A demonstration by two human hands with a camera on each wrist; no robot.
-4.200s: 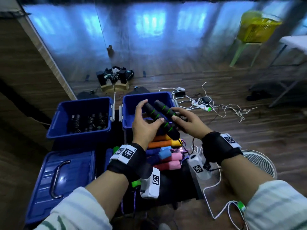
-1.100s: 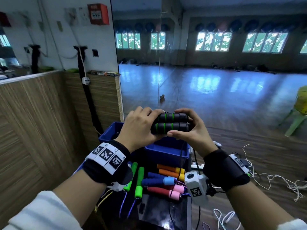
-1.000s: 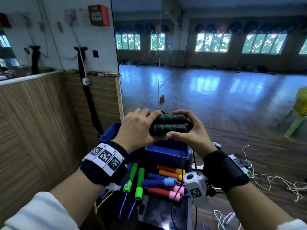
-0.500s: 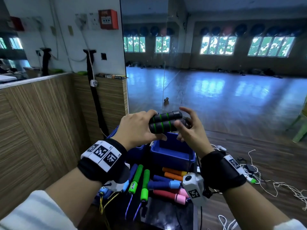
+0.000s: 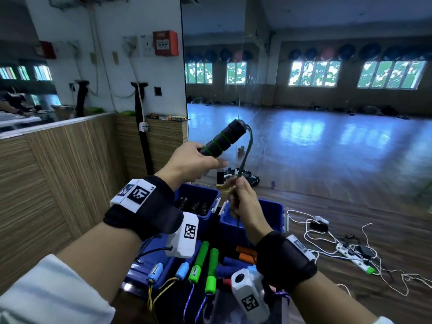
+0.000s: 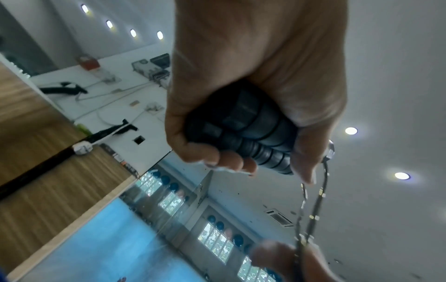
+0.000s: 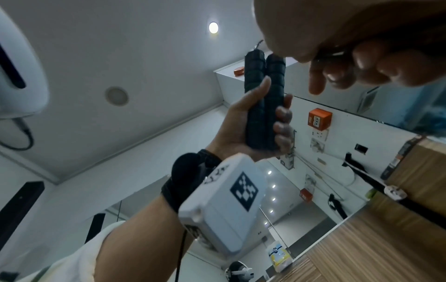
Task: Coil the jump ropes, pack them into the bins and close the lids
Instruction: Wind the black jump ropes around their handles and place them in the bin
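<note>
The black jump rope's two handles (image 5: 222, 141) sit side by side, raised above the open blue bins (image 5: 273, 213), with the left hand (image 5: 189, 164) wrapped around them, fingers (image 7: 281, 122) curled tight. Its cord (image 5: 245, 157) loops down to the right hand (image 5: 243, 204), whose fingers pinch it just below.

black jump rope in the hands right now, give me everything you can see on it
The black jump rope has two black ribbed handles, foam by the look, with thin green rings. The left hand grips both handles side by side, raised and tilted up to the right, above the blue bins. A thin dark cord leaves the handle tops, arcs over and drops to the right hand, which pinches it; small pale bands dot the cord in the left wrist view. Below that hand the cord hangs on, uncoiled.
</note>
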